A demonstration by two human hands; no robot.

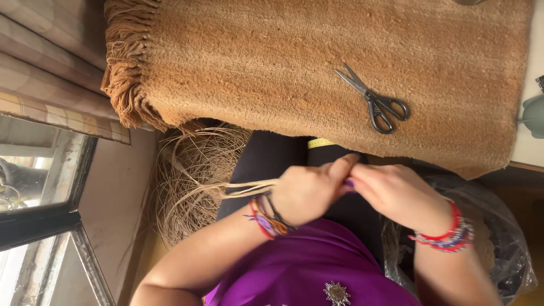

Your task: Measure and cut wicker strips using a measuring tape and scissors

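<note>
My left hand [309,190] is closed around a bundle of pale straw fibres [252,188] that trail out to the left toward a loose coil. My right hand [391,192] meets it fingertip to fingertip, pinching a small purple piece [349,183] between the two hands. Both wrists wear coloured thread and bead bracelets. The hands sit over my dark lap, just below the edge of a tan woven mat [317,62].
Grey-handled scissors [375,101] lie shut on the mat. A big coil of straw fibre [195,175] sits at the left by the mat's fringe [124,68]. A clear plastic bag [501,238] is at the right. A window frame [51,215] is far left.
</note>
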